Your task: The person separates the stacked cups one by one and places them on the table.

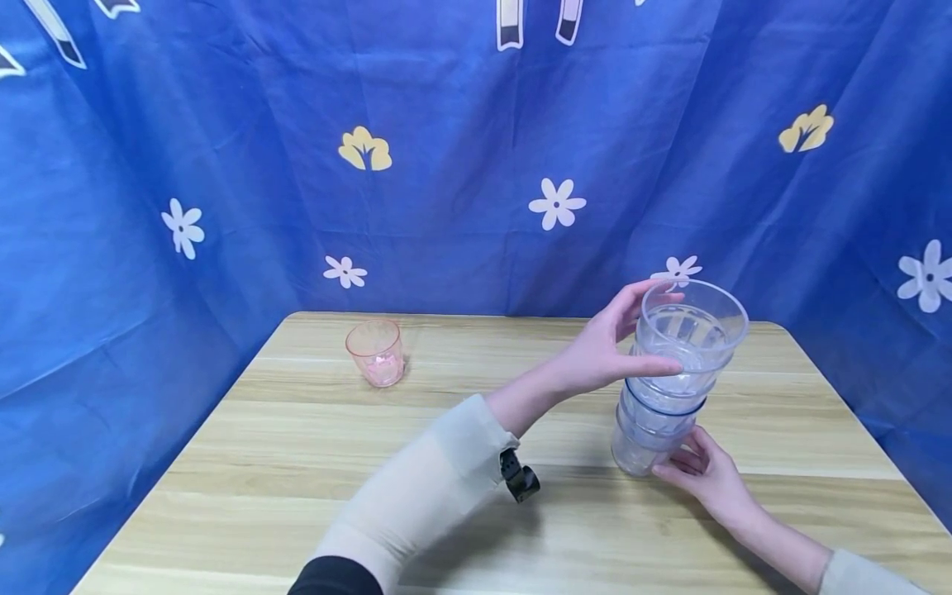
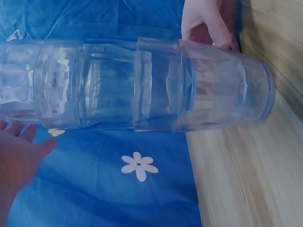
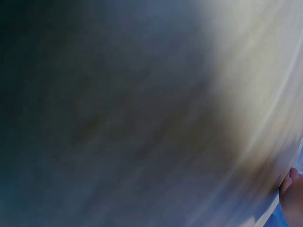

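Note:
A tall stack of clear plastic cups (image 1: 662, 405) stands on the right half of the table, leaning slightly to the right. My left hand (image 1: 595, 351) holds its upper part, the thumb across the near side and the fingers round the far side. In the left wrist view some fingers of this left hand (image 2: 21, 156) lie along the stack's edge. Low on the stack, my right hand (image 1: 710, 479) grips the bottom cup from the right, its fingers partly hidden behind it. The right wrist view is mostly blurred, with a bit of hand (image 3: 292, 196) at its edge.
A pink transparent cup (image 1: 375, 355) sits upright at the back left of the wooden table (image 1: 245, 463). Blue cloth (image 1: 461, 165) with printed flowers hangs behind the table and at both sides. A small black camera (image 1: 519, 477) is strapped to the left wrist.

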`<state>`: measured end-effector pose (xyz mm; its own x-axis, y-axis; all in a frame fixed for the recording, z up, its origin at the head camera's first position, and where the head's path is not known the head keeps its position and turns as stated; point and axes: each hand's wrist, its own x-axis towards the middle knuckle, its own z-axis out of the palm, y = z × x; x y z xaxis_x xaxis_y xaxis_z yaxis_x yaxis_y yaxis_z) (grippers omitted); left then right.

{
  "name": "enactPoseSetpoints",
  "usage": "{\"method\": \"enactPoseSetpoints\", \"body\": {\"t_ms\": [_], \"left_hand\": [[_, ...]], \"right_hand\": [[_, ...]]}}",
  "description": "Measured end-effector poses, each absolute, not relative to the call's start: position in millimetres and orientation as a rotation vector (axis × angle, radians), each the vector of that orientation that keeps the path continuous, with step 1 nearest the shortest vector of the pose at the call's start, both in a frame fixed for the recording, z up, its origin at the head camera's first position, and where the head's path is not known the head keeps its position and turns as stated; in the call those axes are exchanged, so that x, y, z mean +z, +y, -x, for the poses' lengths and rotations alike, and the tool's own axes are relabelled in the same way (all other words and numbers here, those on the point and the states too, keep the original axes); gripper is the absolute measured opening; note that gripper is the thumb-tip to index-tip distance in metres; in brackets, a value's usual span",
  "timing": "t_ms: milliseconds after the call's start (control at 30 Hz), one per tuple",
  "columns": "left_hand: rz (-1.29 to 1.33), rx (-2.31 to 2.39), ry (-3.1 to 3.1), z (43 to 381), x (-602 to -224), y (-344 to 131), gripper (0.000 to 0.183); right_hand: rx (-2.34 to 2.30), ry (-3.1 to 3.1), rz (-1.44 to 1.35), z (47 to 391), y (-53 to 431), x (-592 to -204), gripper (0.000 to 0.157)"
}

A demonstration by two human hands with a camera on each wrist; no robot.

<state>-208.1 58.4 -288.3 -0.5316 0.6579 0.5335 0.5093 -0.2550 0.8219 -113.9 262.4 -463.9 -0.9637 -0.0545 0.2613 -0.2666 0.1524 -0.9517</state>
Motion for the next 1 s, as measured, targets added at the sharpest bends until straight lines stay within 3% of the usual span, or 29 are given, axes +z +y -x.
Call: {"method": "enactPoseSetpoints", "body": {"t_ms": [1000], "left_hand": [[-1.471,2.086,1.884,204,-301,70,0.074]], "right_hand": [[1.884,-2.277,-0.304,114,263,-463,0.069]]}}
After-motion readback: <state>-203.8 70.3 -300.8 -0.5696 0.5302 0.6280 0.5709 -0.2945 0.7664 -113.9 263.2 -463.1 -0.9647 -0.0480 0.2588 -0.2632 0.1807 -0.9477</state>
